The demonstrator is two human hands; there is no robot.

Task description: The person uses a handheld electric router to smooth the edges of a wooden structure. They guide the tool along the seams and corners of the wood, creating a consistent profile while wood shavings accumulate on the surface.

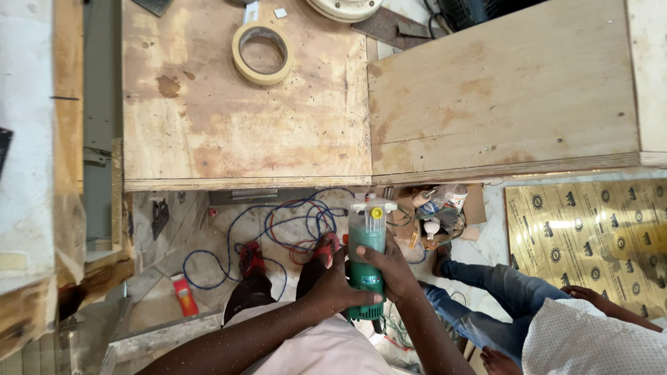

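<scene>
While both hands close around the green power tool (366, 267), the left hand (333, 288) wraps its lower body from the side and the right hand (392, 267) grips it higher up, fingers curled over the casing. The tool stands upright in front of the person's chest, its clear plastic base with a yellow knob pointing toward the edge of the plywood bench (246, 125), a little short of it and not touching it. By the look of it, this is the readying step: the tool is held, not yet set on any surface. Bringing it to the board would call for a firm two-handed hold and a flat seat for the clear base. Below it, blue and red cables (292, 215) loop over the floor around the person's red shoes. A roll of masking tape (262, 52) lies on the bench, well apart. To the right, another person in jeans (486, 305) sits near a gold patterned sheet (590, 236).
</scene>
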